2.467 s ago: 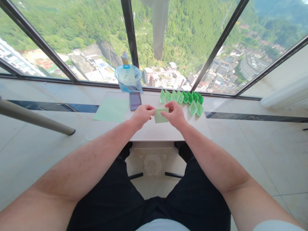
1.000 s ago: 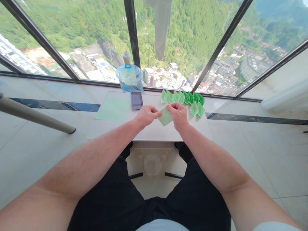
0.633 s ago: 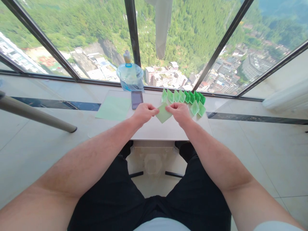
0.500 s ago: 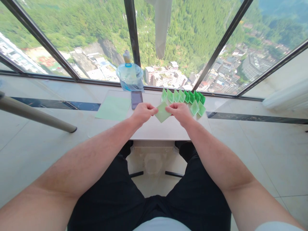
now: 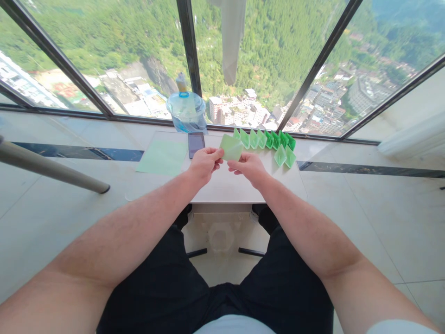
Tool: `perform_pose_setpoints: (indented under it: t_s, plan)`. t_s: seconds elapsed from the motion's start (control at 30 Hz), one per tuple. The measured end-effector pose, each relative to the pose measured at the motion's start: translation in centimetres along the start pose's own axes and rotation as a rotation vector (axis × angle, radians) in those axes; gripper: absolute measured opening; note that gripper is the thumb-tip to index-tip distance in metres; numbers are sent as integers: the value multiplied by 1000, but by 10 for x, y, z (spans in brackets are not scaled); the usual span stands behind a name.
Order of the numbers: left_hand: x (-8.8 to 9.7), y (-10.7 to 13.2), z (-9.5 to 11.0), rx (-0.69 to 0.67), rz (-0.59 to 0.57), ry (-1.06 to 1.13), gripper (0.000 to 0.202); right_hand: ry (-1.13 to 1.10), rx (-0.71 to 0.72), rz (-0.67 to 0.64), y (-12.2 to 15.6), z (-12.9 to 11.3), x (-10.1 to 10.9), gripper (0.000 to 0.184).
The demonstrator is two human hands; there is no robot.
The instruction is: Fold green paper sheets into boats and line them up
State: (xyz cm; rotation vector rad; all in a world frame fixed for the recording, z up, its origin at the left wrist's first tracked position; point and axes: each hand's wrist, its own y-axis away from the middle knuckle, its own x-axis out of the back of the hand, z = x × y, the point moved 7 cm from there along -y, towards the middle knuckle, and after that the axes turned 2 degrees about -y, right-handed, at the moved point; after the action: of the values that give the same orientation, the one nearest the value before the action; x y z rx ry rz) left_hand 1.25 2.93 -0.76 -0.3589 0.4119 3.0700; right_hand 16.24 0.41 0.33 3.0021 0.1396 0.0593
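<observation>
Above the small white table (image 5: 225, 185) I hold a folded square of light green paper (image 5: 232, 146). My left hand (image 5: 206, 162) pinches its left side between thumb and fingers. My right hand (image 5: 247, 166) grips the lower right edge, fingers bent behind the paper. Just beyond the right hand stands a row of folded green paper pieces (image 5: 257, 139), pale on the left and darker on the right. Two more folded pale pieces (image 5: 280, 157) sit in front of that row.
A stack of flat light green paper (image 5: 162, 158) lies at the table's left. Beside it is a dark-screened phone (image 5: 196, 144). A clear plastic water bottle (image 5: 187, 111) stands behind, against the window. A grey pole (image 5: 55, 164) reaches in from the left.
The paper square has turned and tilted upward, away from me. My right hand has shifted left and slightly down to its lower edge.
</observation>
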Motion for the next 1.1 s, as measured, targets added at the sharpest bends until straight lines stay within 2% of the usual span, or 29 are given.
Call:
perform_pose_setpoints:
  t_s: [0.2,0.4,0.53,0.67,0.9,1.0,1.1]
  plan:
    - [-11,9,-7,44,-111,63,32,-141,48,74,-1,2,-2,28]
    - [-14,10,-6,-23,-183,-99,40,-178,132,148,-1,-1,2,25]
    - [-13,11,-2,-77,-132,-119,35,-153,122,211,-3,-1,8,29]
    - [-11,14,1,-112,-63,-89,32,-220,121,228,-5,-1,15,32]
    - [-11,13,0,-119,-49,-37,28,-218,90,229,-1,-3,19,33]
    - [-9,10,-1,-88,-28,29,29,-182,104,227,0,-7,19,31]
    - [-9,8,-6,5,-42,114,30,-167,169,229,2,-13,18,26]
